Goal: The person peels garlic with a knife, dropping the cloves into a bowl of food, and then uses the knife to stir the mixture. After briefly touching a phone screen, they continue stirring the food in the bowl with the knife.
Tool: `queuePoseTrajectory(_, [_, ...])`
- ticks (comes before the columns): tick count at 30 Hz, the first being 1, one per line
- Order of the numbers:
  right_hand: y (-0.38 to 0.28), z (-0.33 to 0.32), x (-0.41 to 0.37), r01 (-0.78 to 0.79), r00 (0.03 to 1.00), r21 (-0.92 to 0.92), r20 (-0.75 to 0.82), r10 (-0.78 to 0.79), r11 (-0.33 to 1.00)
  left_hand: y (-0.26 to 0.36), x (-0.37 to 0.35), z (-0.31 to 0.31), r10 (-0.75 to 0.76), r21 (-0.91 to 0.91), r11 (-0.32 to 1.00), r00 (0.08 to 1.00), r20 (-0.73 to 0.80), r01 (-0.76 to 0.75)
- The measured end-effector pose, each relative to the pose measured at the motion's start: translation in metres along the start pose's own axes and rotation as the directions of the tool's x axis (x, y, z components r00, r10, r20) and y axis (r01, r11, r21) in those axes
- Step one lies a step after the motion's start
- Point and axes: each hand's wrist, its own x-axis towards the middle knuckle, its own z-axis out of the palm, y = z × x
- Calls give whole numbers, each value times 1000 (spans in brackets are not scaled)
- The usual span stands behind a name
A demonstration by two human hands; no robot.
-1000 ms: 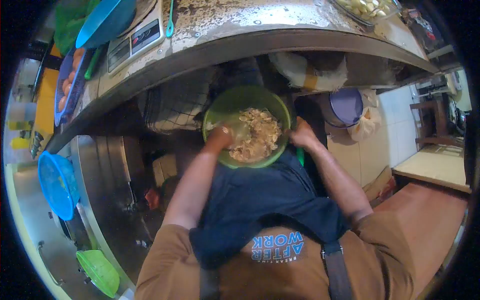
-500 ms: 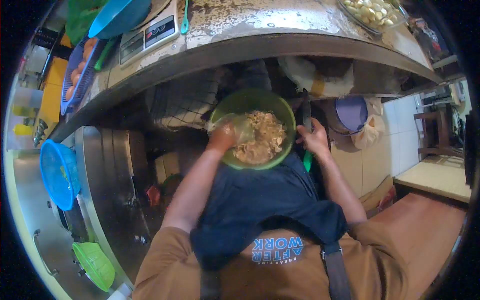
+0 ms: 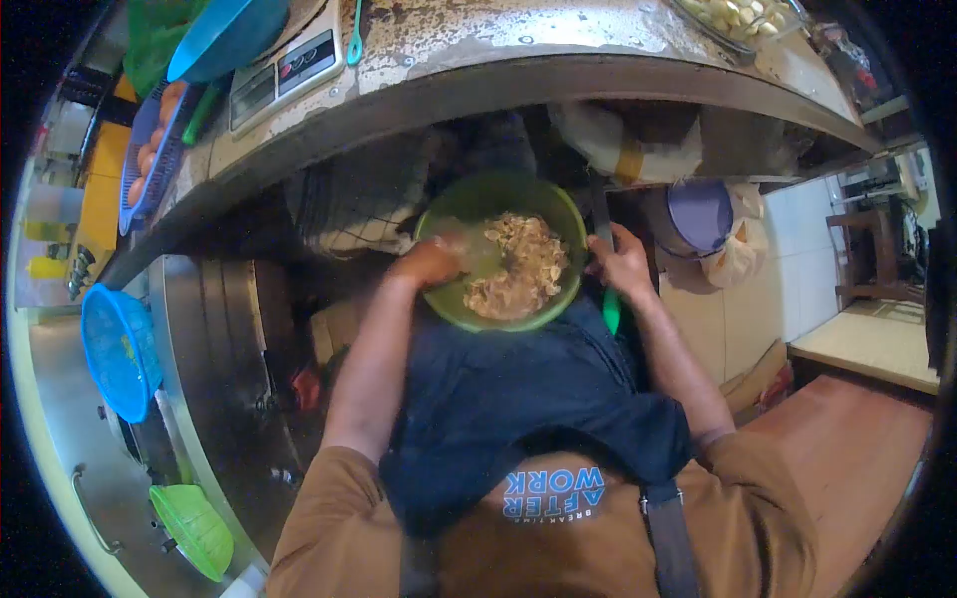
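A green bowl point(image 3: 565, 309) rests on my lap, with a heap of pale brown, flaky pieces of food point(image 3: 523, 264) mostly on its right side. My left hand point(image 3: 436, 261) is over the bowl's left side, fingers curled and blurred. A see-through film or bag seems to be at its fingertips, but I cannot make it out clearly. On the right, my right hand point(image 3: 623, 263) is closed around a knife point(image 3: 600, 214), its dark blade pointing away from me and its green handle end below the hand. That hand is also against the bowl's right rim.
Above my lap runs a worn counter point(image 3: 449, 35) bearing a scale point(image 3: 289, 80), a blue basin point(image 3: 224, 40), a basket of eggs point(image 3: 150, 159) and a dish of pale cloves point(image 3: 743, 20). A purple-topped bucket point(image 3: 698, 217) stands at right; a blue basket point(image 3: 120, 349) hangs left.
My left hand has shifted slightly left and up toward the bowl's rim, baring more of the bowl's inside. The right hand still has the knife at the rim.
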Motion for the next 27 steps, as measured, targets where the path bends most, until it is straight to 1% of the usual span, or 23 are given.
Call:
queuePoseTrajectory(2, [-16, -1, -8, -57, 998, 235, 9, 57, 970, 12, -16, -28, -18, -117, 993, 1000, 22, 20])
queuePoseTrajectory(3, [-24, -3, -11, -60, 998, 235, 12, 59, 970, 24, -22, -44, -21, -119, 993, 999, 24, 24])
queuePoseTrajectory(4, [-31, -4, -16, -89, 996, 257, 5, 90, 962, 39, -27, -61, -152, -244, 956, 986, 62, 162])
queuePoseTrajectory(5, [-37, -4, -19, -117, 992, 280, -1, 122, 953, 46, -31, -69, -274, -358, 885, 955, 115, 297])
queuePoseTrajectory(6, [-40, -3, -22, -121, 992, 280, 3, 125, 952, 30, -25, -46, -277, -358, 884, 953, 118, 301])
queuePoseTrajectory(7, [-42, -2, -25, -87, 996, 280, 21, 84, 956, 2, -13, -7, -170, -199, 963, 983, 66, 180])
queuePoseTrajectory(8, [-44, 0, -25, -50, 999, 282, 36, 41, 958, -14, -6, 14, -51, -27, 998, 998, 32, 52])
queuePoseTrajectory(9, [-45, 3, -25, -48, 999, 283, 34, 40, 958, -2, -8, 7, -49, -26, 998, 998, 31, 50])
queuePoseTrajectory(10, [-46, 7, -25, 13, 997, 329, 62, -36, 944, 22, -13, -5, -216, -20, 976, 973, 85, 219])
queuePoseTrajectory(11, [-47, 11, -26, 71, 990, 375, 86, -111, 924, 38, -16, -10, -375, -6, 925, 917, 138, 380])
queuePoseTrajectory(12, [-62, 11, -33, 63, 990, 351, 100, -104, 934, 40, -17, -5, -355, 67, 935, 926, 128, 349])
queuePoseTrajectory(13, [-60, 13, -32, 60, 990, 349, 96, -99, 935, 49, -19, -20, -350, 65, 937, 928, 131, 344])
queuePoseTrajectory(15, [-52, 18, -27, 89, 978, 400, 140, -157, 912, 59, -26, -50, -312, -82, 938, 923, 225, 337])
queuePoseTrajectory(16, [-53, 19, -27, 88, 977, 400, 143, -157, 912, 43, -25, -45, -315, -83, 937, 922, 226, 340])
queuePoseTrajectory(17, [-56, 19, -28, 79, 980, 381, 142, -142, 921, 20, -24, -36, -238, -89, 960, 941, 240, 265])
queuePoseTrajectory(18, [-58, 19, -29, 70, 982, 362, 139, -128, 929, 20, -26, -45, -158, -96, 978, 955, 253, 187])
queuePoseTrajectory(19, [-59, 19, -30, 70, 981, 363, 141, -129, 929, 27, -27, -47, -161, -96, 977, 954, 252, 190])
queuePoseTrajectory(21, [-60, 18, -32, 42, 980, 330, 171, -103, 943, 53, -30, -49, -149, -69, 985, 985, 90, 156])
queuePoseTrajectory(22, [-61, 19, -33, 42, 979, 331, 174, -105, 943, 59, -30, -46, -152, -68, 985, 984, 90, 158])
queuePoseTrajectory(23, [-62, 19, -34, 18, 980, 335, 182, -84, 942, 64, -30, -44, -292, -112, 948, 953, 77, 299])
queuePoseTrajectory(24, [-63, 18, -35, -6, 981, 339, 186, -61, 941, 67, -28, -43, -422, -156, 890, 904, 72, 428])
queuePoseTrajectory(25, [-64, 18, -36, -5, 982, 342, 179, -60, 940, 58, -27, -39, -416, -152, 894, 906, 73, 423])
queuePoseTrajectory(27, [-66, 18, -39, -7, 983, 332, 177, -56, 943, 36, -25, -28, -357, -105, 917, 910, 213, 384])
